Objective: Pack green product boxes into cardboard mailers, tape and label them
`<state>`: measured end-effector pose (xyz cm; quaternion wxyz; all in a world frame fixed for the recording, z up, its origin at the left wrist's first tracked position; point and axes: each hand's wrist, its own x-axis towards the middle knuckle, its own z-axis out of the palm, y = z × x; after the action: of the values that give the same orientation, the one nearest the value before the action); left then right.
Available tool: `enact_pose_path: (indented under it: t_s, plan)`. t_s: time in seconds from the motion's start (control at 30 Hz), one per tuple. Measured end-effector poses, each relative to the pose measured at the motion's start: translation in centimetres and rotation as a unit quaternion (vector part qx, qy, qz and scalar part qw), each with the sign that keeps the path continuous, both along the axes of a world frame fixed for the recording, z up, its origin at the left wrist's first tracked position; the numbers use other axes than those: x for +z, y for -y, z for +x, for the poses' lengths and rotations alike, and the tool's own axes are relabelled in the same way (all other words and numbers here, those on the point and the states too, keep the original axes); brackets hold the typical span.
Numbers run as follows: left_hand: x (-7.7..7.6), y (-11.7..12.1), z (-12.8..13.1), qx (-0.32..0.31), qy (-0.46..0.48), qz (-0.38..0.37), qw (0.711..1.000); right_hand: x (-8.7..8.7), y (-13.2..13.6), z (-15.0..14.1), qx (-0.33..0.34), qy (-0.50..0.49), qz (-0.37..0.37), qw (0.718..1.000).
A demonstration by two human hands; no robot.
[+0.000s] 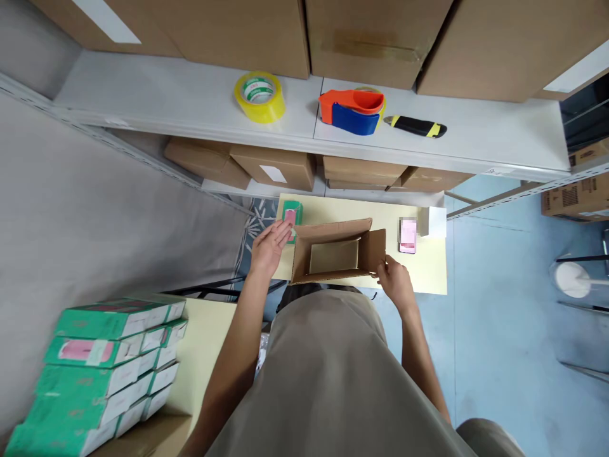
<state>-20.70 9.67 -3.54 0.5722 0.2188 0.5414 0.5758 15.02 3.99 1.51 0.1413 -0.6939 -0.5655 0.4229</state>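
Note:
An open, empty cardboard box (pixel 333 251) stands on a pale yellow table (pixel 431 266) below me. My left hand (pixel 271 244) hovers flat, fingers stretched out, beside the box's left wall, just in front of a small green and pink packet (pixel 292 216). My right hand (pixel 396 279) pinches the box's right flap at its near corner.
A pink card (pixel 408 235) and a white box (pixel 432 221) lie right of the carton. The shelf above holds yellow tape (pixel 259 96), an orange and blue tape dispenser (pixel 352 109) and a utility knife (pixel 415 125). Stacked green packets (pixel 107 365) sit at lower left.

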Motion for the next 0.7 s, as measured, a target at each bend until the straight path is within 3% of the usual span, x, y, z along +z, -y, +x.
enact_pose_path:
  t_s: [0.2, 0.33, 0.4, 0.5, 0.6, 0.7]
  plan:
    - [2.7, 4.3, -0.3, -0.079, 0.022, 0.006, 0.997, 0.1, 0.6, 0.3, -0.025, -0.024, -0.003, 0.999]
    - [3.2, 5.8, 0.9, -0.048, -0.120, -0.019, 0.991, 0.5, 0.3, 0.2, 0.003, 0.021, 0.036, 0.999]
    - [3.2, 6.7, 1.5, -0.055, -0.243, -0.037, 0.968, 0.7, 0.0, 0.0, 0.010, 0.034, 0.071, 0.997]
    - [3.3, 8.1, 2.4, -0.125, -0.410, -0.069, 0.901, 1.0, -0.4, -0.5, 0.014, 0.016, 0.105, 0.994]
    - [3.9, 9.0, 3.2, -0.155, -0.504, -0.088, 0.845, 1.2, -0.5, -1.2, 0.028, 0.025, 0.137, 0.990]
    - [4.4, 9.1, 3.9, -0.146, -0.517, -0.060, 0.841, 1.0, -0.3, -2.2, 0.050, 0.049, 0.151, 0.986]
